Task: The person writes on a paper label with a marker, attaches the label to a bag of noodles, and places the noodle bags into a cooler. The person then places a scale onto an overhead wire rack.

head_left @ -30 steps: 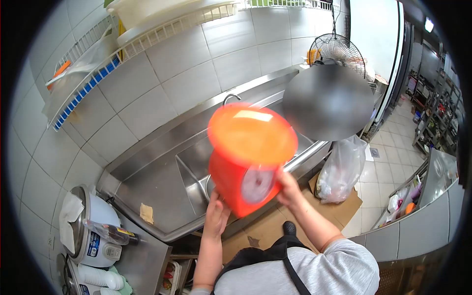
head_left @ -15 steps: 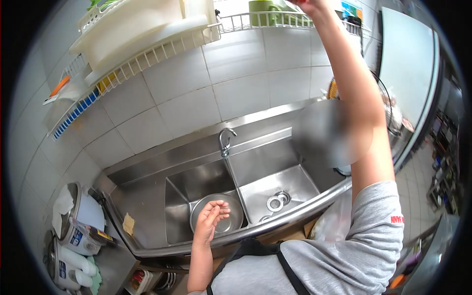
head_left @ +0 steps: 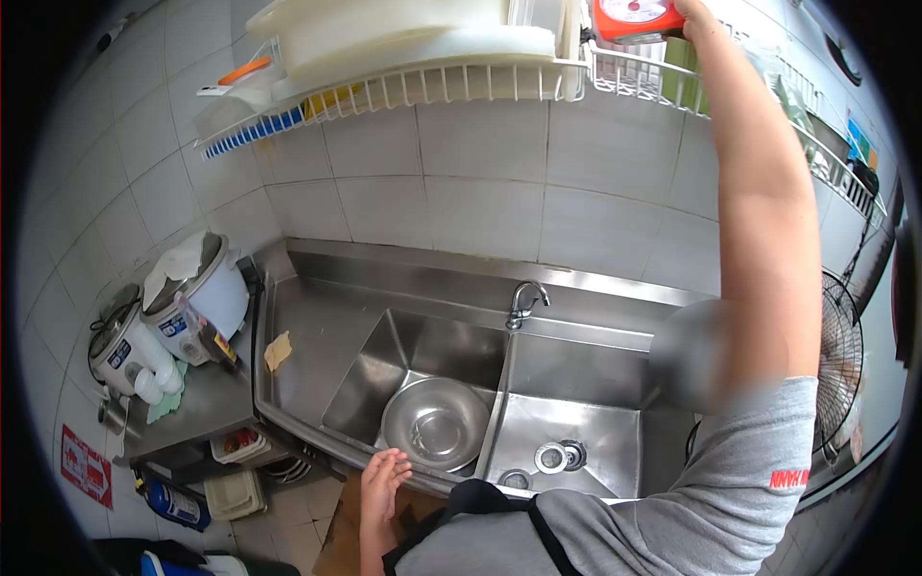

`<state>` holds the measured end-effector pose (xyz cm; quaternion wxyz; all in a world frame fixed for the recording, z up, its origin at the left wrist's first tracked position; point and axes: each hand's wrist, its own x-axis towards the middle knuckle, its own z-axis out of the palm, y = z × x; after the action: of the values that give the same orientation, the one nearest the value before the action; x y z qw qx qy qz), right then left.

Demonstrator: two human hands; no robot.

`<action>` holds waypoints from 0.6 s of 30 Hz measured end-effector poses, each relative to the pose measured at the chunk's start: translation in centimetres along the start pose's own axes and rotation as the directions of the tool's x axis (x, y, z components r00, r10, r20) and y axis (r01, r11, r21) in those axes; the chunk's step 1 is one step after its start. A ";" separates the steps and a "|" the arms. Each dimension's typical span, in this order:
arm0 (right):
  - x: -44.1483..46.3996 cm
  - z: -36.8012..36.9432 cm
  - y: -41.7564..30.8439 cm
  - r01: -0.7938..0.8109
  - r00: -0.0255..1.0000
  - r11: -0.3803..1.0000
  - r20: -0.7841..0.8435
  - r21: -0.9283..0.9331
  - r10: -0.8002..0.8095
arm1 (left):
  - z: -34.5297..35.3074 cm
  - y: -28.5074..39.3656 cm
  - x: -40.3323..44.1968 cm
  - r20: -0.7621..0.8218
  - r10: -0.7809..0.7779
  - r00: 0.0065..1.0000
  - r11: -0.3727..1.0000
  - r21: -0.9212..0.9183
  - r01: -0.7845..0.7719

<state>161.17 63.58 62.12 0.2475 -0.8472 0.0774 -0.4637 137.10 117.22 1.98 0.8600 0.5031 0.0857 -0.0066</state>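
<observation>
High at the top of the view, my right hand (head_left: pixel 693 19) grips the right side of a red dial kitchen scale (head_left: pixel 626 25) with a white face. The scale is at the white wire shelf (head_left: pixel 619 79), and its upper part is cut off by the frame edge; whether it rests on the wires I cannot tell. Low down, my left hand (head_left: pixel 386 476) is empty, with fingers stretched and slightly curled, near the sink's front rim. Beyond it, a round metal basin (head_left: pixel 437 422) sits in the left sink bowl.
A tap (head_left: pixel 523 305) rises behind the right sink bowl (head_left: pixel 595 418), which has a strainer. A tan scrap (head_left: pixel 278 352) lies on the left drainboard. Rice cookers (head_left: pixel 206 298) stand at the left. A green container (head_left: pixel 682 72) is on the shelf; a fan (head_left: pixel 837 365) stands right.
The view has swung, bringing the scale in my right hand into sight under the top edge. My left hand has moved down from above the basin to the front rim, its fingers straighter.
</observation>
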 end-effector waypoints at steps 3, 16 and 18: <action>0.0 -0.3 0.6 0.046 0.999 0.990 0.022 -0.131 -0.043 | -0.1 -0.3 -0.1 -0.064 0.022 0.998 1.000 -0.009 -0.022; -3.6 -4.6 4.1 0.266 0.962 0.905 0.031 -0.332 -0.272 | 1.3 3.3 0.2 -0.155 0.095 0.983 0.988 0.133 -0.074; -4.2 -4.7 5.6 0.295 0.955 0.881 0.074 -0.370 -0.289 | 1.0 3.4 -0.2 -0.163 0.111 0.980 0.985 0.151 -0.087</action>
<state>155.55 58.59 58.34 0.0081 -0.8847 0.0346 -0.4648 137.35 118.01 5.45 0.8104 0.5658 0.1333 0.0735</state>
